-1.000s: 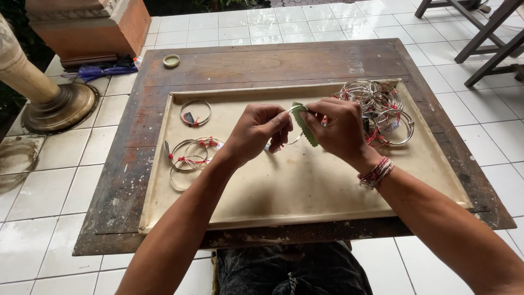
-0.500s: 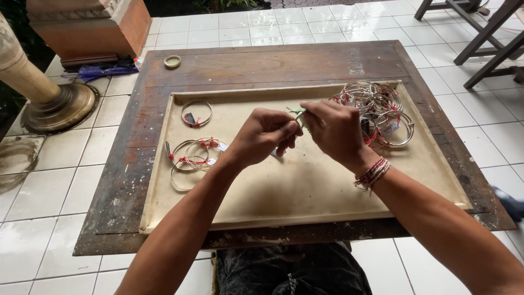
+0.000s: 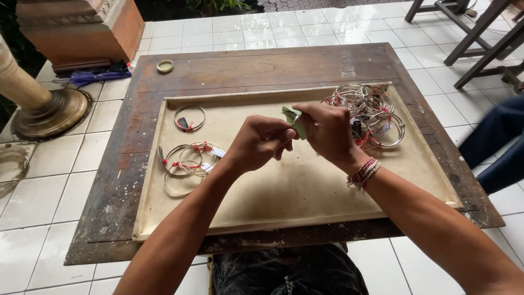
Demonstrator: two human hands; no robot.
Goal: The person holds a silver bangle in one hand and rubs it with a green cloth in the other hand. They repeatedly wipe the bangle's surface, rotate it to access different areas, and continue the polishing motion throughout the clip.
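Left hand: my left hand is curled in a narrow grip, fingertips pinched on something thin I cannot make out, touching my right hand above the tray.
Right hand: my right hand has its grip closed on a small green scrap of abrasive cloth, which sticks up between the two hands over the middle of the tray.
Wrist: a band of red and white threads circles my right wrist, just over the tray's right half.
Tray: a shallow cream-coloured tray with a raised rim lies on the table and covers most of its top.
Bangles, right: a heap of thin silver wire bangles tied with red thread sits in the tray's far right corner.
Bangles, left: a smaller cluster of silver bangles with red ties lies in the tray's left half, and a single ring beyond it.
Table: a dark, weathered wooden table carries the tray; a small round lid rests beyond the tray's far left corner.
Floor: white glazed tiles surround the table.
Room: a brass-footed column base stands left of the tray, dark wooden furniture legs far right.
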